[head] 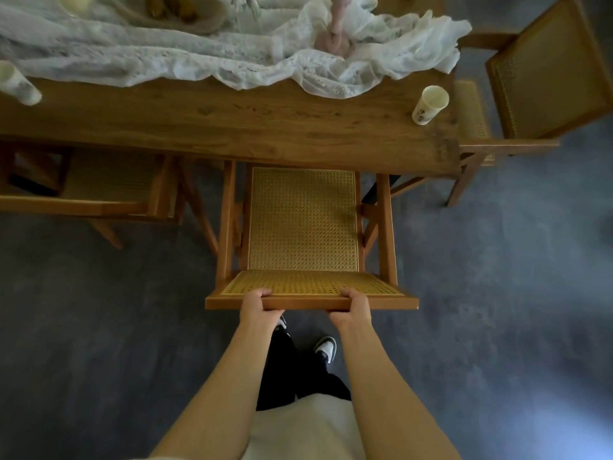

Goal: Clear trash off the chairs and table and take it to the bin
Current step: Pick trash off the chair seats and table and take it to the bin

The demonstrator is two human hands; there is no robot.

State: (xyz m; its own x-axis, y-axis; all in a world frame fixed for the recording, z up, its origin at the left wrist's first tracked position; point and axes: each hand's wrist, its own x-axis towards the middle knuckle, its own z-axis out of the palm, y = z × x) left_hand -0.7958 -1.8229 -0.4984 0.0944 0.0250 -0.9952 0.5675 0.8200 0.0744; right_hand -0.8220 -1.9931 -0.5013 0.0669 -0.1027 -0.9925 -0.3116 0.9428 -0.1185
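A wooden chair with a cane seat (302,220) stands in front of me, its front tucked under the wooden table (232,124). My left hand (260,305) and my right hand (353,307) both grip the top rail of its backrest (308,302). The seat is bare. A paper cup (429,104) stands near the table's right end. Another paper cup (16,83) lies at the table's left edge.
White lace cloth (232,51) covers the far half of the table, with a pink candlestick (333,31) on it. A second chair (99,190) is tucked in at left, a third (544,78) stands at the table's right end. Grey floor lies all around.
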